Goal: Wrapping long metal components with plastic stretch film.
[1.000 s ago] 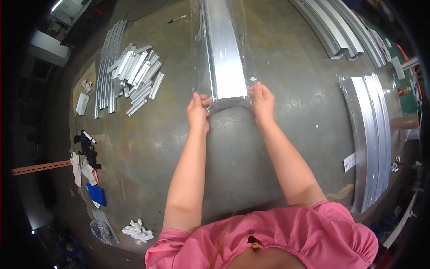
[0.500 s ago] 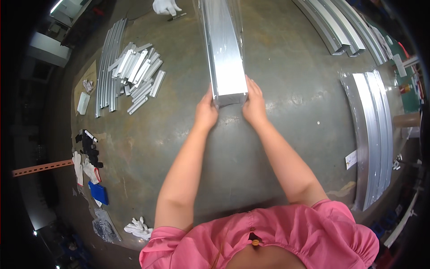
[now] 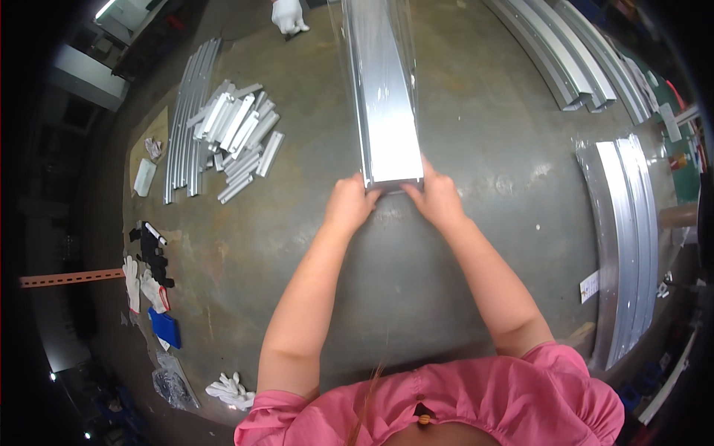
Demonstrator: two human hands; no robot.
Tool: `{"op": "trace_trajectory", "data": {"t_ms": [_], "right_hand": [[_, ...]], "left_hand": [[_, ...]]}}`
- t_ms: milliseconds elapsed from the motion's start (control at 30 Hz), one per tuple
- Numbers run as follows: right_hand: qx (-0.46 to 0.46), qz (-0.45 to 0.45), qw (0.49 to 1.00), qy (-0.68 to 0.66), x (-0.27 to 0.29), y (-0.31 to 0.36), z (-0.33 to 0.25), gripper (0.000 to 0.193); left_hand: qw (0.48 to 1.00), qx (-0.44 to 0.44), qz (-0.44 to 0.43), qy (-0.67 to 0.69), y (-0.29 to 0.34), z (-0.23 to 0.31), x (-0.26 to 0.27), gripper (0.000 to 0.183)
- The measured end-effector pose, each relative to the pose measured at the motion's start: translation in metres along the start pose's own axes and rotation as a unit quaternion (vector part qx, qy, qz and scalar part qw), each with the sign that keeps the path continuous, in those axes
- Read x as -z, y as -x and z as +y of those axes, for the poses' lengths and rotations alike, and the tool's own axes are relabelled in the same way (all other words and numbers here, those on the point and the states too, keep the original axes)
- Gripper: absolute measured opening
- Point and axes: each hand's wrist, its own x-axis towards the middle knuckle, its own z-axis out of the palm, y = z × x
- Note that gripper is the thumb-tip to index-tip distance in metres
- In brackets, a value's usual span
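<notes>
both hands are now sitting closer together on the near end of the long aluminium channel (image 3: 384, 104) than they were a second ago, when they were spread at the corners of its clear plastic sleeve (image 3: 343, 44); the sleeve's loose mouth is no longer showing around the end. the channel is lying lengthwise on the round grey tabletop (image 3: 461, 253), running away from the person, its near end just in front of the hands.

handling note: the end is best being held square, with equal pressure from both sides, so the channel is staying straight along its axis and the thin film is not bunching or tearing on the cut edge.

the left hand (image 3: 349, 204) is curling partly closed, fingertips pressing the left corner of the end. the right hand (image 3: 439, 199) is likewise half closed, fingers touching the right corner. neither is fully wrapping the profile; whether film is being pinched is not clear.

also lying on the tabletop: a heap of short aluminium pieces (image 3: 242, 134) at left, curved profiles (image 3: 628, 238) at right, white gloves (image 3: 230, 390) near the front edge.
</notes>
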Motion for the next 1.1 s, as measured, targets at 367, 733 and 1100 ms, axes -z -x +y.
{"op": "trace_trajectory", "data": {"t_ms": [367, 733, 1100], "right_hand": [[0.015, 0.024, 0.999, -0.021, 0.0, 0.029, -0.002, 0.046], [0.007, 0.01, 1.0, -0.004, 0.029, 0.089, -0.008, 0.044], [-0.06, -0.025, 0.998, 0.001, 0.031, 0.094, -0.011, 0.033]], "left_hand": [[0.995, 0.009, -0.091, 0.027, 0.02, -0.005, 0.001, 0.014], [0.984, -0.008, -0.138, -0.111, 0.076, 0.027, -0.003, 0.025], [0.966, 0.111, 0.033, -0.232, 0.049, 0.113, -0.043, 0.086]]}}
